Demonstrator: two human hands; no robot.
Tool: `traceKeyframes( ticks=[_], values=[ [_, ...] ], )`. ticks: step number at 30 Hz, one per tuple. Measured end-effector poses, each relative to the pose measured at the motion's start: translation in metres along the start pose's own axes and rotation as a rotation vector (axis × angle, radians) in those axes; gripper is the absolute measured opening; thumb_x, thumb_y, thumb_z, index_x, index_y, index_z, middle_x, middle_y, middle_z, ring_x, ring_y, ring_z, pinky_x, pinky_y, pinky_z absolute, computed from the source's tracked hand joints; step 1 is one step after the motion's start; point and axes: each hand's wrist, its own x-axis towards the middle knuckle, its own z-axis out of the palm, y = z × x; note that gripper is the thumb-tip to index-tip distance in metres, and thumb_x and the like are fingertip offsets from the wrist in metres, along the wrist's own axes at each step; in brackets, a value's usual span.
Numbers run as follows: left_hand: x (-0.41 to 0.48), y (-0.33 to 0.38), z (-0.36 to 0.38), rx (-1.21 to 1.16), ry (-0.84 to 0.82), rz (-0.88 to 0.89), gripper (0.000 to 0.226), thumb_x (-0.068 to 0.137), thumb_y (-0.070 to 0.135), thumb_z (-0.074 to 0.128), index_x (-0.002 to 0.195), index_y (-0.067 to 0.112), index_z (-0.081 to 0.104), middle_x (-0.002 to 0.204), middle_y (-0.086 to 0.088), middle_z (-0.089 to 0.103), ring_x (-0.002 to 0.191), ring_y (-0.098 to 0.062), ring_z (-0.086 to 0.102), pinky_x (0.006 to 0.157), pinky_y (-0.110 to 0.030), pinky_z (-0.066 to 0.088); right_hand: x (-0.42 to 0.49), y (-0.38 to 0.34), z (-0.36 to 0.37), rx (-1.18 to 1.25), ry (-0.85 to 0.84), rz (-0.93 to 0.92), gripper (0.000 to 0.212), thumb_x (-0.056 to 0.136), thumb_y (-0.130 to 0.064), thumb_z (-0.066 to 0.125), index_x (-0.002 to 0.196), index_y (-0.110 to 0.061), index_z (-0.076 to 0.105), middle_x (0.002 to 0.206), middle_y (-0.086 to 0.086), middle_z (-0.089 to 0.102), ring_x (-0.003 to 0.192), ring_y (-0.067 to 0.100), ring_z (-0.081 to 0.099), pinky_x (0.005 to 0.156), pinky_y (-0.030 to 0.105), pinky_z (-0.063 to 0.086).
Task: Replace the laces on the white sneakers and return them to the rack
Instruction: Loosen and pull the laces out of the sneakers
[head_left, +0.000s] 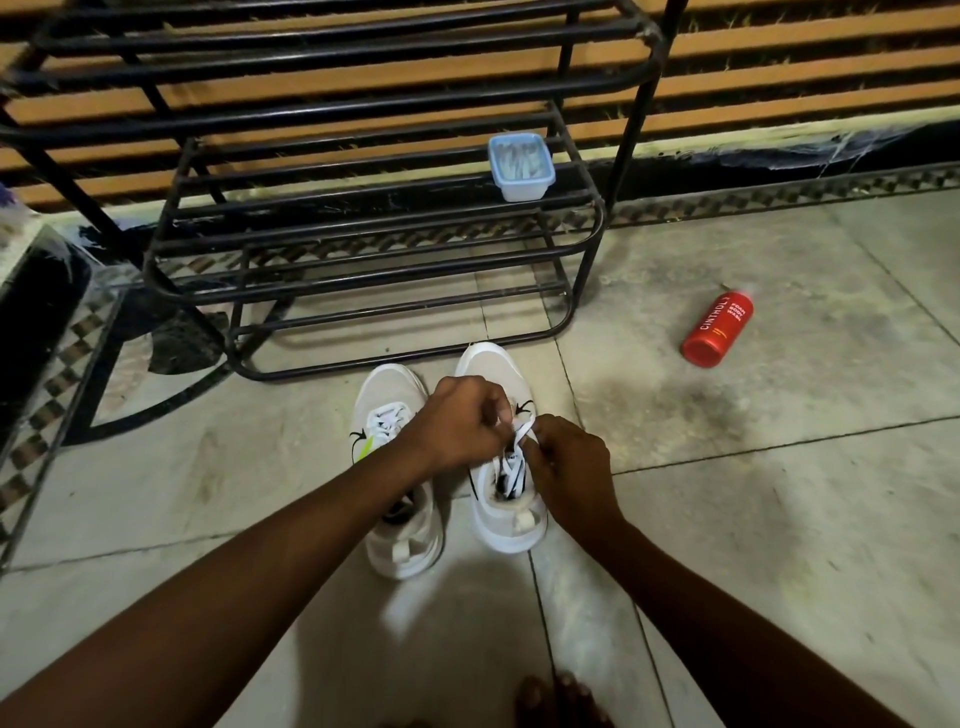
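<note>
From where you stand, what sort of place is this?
Likely a home entryway or porch: a black metal shoe rack stands on the tiled floor in front of a slatted wall, and white sneakers sit on the floor before it.

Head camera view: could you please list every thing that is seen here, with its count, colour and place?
floor: one, grey tiles, under everything
shoe rack: one, black metal, top centre
plastic container: one, clear with blue rim, on a shelf of the shoe rack, right end
Cinthol body wash bottle: one, red, lying on the floor at right
sneakers: two, white, side by side on the floor before the shoe rack
lace: one, white, at the sneaker nearer the bottle
toes: bottom edge, on the floor
left hand: over the sneakers, pinching the lace
right hand: beside it, pinching the lace
</note>
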Motion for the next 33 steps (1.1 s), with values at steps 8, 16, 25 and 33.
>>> traceKeyframes(
  ticks=[8, 16, 25, 33],
  values=[
    [0.015, 0.007, 0.007, 0.144, -0.081, -0.053, 0.018, 0.071, 0.026, 0.076, 0.078, 0.02, 0.06, 0.094, 0.0, 0.061, 0.096, -0.02, 0.061, 0.076, -0.032, 0.054, -0.003, -0.003, 0.002, -0.001, 0.036, 0.005, 0.024, 0.097, -0.025, 0.061, 0.075, -0.019, 0.053, 0.068, -0.007, 0.053, 0.06, 0.013, 0.048, 0.057, 0.03, 0.032],
    [0.014, -0.014, -0.003, 0.219, -0.168, 0.208, 0.016, 0.1, 0.013, 0.056, 0.093, 0.0, 0.062, 0.101, -0.013, 0.055, 0.096, -0.017, 0.048, 0.094, -0.031, 0.042, -0.013, -0.004, 0.007, -0.001, 0.059, 0.004, 0.013, 0.097, -0.022, 0.053, 0.09, -0.017, 0.064, 0.086, -0.002, 0.064, 0.073, 0.017, 0.06, 0.064, 0.034, 0.045],
    [0.013, -0.031, -0.01, 0.32, -0.148, 0.367, 0.012, 0.102, 0.018, 0.052, 0.1, 0.006, 0.05, 0.098, -0.008, 0.049, 0.085, -0.025, 0.051, 0.08, -0.039, 0.046, -0.015, -0.006, 0.005, 0.068, 0.059, 0.025, 0.012, 0.098, -0.022, 0.056, 0.094, -0.016, 0.066, 0.089, -0.001, 0.066, 0.076, 0.018, 0.064, 0.068, 0.039, 0.052],
    [0.016, -0.029, 0.002, -0.08, 0.158, -0.035, 0.008, 0.076, 0.011, 0.063, 0.076, 0.018, 0.062, 0.075, 0.003, 0.068, 0.072, -0.017, 0.067, 0.07, -0.035, 0.06, -0.014, -0.005, 0.007, 0.052, 0.054, 0.036, 0.012, 0.098, -0.023, 0.056, 0.093, -0.017, 0.065, 0.086, -0.001, 0.066, 0.073, 0.02, 0.065, 0.065, 0.042, 0.054]
  ],
)
